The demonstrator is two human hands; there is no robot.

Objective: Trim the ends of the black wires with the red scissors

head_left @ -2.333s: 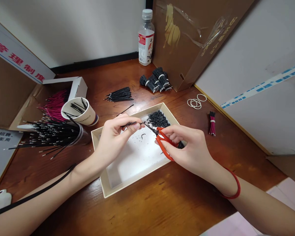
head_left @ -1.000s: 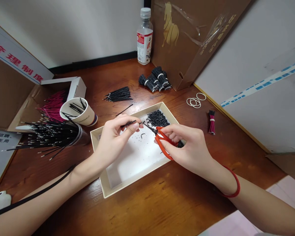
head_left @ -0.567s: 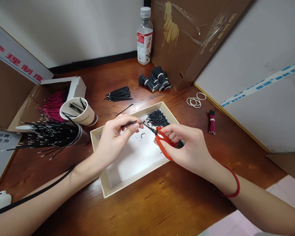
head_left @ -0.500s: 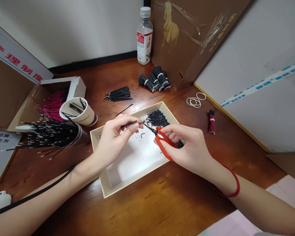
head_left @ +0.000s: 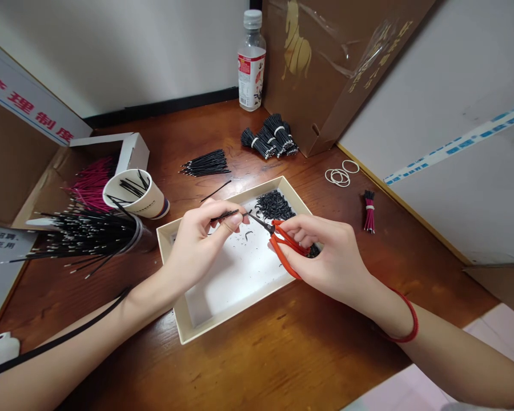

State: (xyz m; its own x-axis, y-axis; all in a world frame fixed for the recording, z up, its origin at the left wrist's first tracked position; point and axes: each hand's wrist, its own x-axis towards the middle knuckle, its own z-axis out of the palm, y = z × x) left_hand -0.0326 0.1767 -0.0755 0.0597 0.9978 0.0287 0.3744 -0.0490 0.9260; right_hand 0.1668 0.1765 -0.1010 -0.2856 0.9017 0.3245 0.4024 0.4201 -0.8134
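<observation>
My left hand (head_left: 201, 237) pinches a short black wire (head_left: 225, 216) between thumb and fingers above the white tray (head_left: 216, 330). Red-handled cutters (head_left: 285, 260) are in my right hand (head_left: 332, 257), their narrow jaws pointing left at the wire's end by my left fingertips. Whether the jaws touch the wire is too small to tell. Under the hands, small black offcuts (head_left: 274, 205) lie heaped in the tray's far right part, with a few loose bits near its middle.
Behind the tray lie loose black wires (head_left: 206, 164) and banded black bundles (head_left: 278, 134), near a bottle (head_left: 252, 74). At left stand a paper cup (head_left: 139, 194) and a container of black wires (head_left: 89, 231). Rubber bands (head_left: 338, 177) and a pink-black bundle (head_left: 369, 211) lie right.
</observation>
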